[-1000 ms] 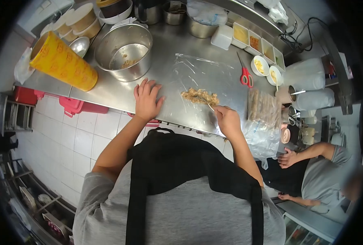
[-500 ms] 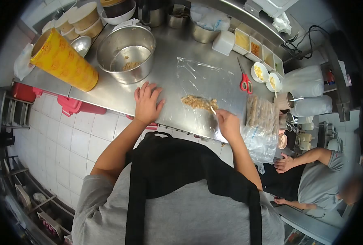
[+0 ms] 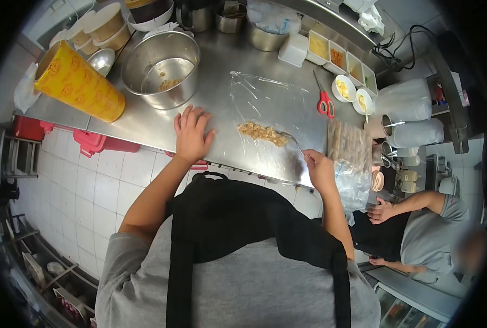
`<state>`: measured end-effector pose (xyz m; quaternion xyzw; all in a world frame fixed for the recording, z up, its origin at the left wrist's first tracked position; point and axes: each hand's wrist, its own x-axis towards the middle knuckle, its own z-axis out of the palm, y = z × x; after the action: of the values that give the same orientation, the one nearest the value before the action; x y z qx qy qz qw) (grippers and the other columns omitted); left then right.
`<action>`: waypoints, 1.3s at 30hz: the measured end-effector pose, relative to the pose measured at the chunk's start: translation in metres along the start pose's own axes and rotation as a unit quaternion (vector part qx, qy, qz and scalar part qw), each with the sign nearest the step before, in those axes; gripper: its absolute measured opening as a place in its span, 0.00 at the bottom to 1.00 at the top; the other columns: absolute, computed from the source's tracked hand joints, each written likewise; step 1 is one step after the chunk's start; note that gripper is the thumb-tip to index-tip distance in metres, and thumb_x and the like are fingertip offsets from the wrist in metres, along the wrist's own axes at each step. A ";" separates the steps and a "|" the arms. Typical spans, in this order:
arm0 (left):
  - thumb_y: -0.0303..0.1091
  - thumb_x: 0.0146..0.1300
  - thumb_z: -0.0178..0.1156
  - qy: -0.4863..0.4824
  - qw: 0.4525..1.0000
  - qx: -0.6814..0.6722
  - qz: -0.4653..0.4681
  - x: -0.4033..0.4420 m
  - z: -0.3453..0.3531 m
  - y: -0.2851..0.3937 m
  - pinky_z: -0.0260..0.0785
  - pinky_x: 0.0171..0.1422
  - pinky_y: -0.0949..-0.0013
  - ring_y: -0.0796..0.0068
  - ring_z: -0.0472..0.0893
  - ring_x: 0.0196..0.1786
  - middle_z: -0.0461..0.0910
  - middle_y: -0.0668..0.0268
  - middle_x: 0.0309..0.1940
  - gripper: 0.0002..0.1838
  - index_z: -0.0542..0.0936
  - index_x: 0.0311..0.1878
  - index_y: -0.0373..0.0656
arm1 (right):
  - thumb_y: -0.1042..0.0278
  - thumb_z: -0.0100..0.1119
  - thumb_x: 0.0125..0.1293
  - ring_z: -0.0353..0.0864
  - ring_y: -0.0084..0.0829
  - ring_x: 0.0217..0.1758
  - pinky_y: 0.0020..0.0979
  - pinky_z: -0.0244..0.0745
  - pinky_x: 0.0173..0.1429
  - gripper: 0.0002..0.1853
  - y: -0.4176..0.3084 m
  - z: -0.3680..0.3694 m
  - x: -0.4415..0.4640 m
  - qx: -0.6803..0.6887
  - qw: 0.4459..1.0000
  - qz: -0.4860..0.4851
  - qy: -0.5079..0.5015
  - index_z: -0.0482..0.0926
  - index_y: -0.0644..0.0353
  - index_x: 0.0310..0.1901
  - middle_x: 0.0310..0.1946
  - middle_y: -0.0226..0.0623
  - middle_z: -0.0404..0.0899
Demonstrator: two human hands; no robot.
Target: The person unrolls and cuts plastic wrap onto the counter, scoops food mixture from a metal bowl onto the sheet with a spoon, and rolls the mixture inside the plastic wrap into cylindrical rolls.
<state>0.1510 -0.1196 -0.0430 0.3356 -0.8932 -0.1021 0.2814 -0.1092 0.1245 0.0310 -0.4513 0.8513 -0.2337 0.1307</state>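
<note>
My left hand rests flat on the steel counter, fingers spread, near the large metal bowl with bits of brown mixture on its bottom. My right hand is closed around the handle of a slim metal spoon. The spoon's far end meets the right end of a lumpy brown strip of food mixture; its tip is too small to make out clearly. Under the strip lies a sheet of clear plastic film, spread on the counter.
Red-handled scissors lie right of the film, near two small white bowls and white ingredient containers. A bagged stack sits at the right. A yellow patterned cylinder stands left. A co-worker stands at the right.
My right hand has moved slightly right and down, and the spoon handle now shows more. The strip's right end looks smoother. My left hand stays flat; the whole view has shifted a little.
</note>
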 end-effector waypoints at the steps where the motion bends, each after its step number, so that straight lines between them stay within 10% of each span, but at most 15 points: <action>1: 0.40 0.53 0.65 -0.002 1.000 0.001 -0.001 -0.001 0.000 0.000 0.46 0.71 0.39 0.53 0.58 0.71 0.68 0.61 0.59 0.24 0.75 0.55 0.50 | 0.71 0.56 0.64 0.81 0.51 0.39 0.42 0.75 0.44 0.09 -0.001 -0.003 -0.001 0.007 1.000 -0.002 0.001 0.82 0.57 0.44 0.36 0.51 0.82; 32: 0.36 0.52 0.66 0.083 0.985 -0.146 0.031 -0.013 -0.013 -0.017 0.55 0.70 0.47 0.48 0.63 0.68 0.70 0.57 0.58 0.22 0.77 0.52 0.47 | 0.75 0.56 0.61 0.81 0.52 0.37 0.39 0.75 0.44 0.12 -0.102 0.004 0.039 0.136 0.986 -0.010 -0.097 0.82 0.61 0.47 0.35 0.50 0.82; 39: 0.34 0.43 0.72 -0.062 0.984 -0.082 0.143 -0.071 -0.047 -0.035 0.56 0.68 0.46 0.54 0.64 0.68 0.68 0.60 0.61 0.32 0.75 0.56 0.55 | 0.76 0.51 0.56 0.78 0.53 0.47 0.44 0.75 0.52 0.17 -0.260 0.034 0.161 -0.094 0.933 -0.347 0.001 0.82 0.59 0.47 0.39 0.51 0.79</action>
<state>0.2406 -0.0991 -0.0489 0.1735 -0.9362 -0.1544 0.2636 -0.0001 -0.1440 0.1338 -0.7286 0.6597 -0.1844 -0.0027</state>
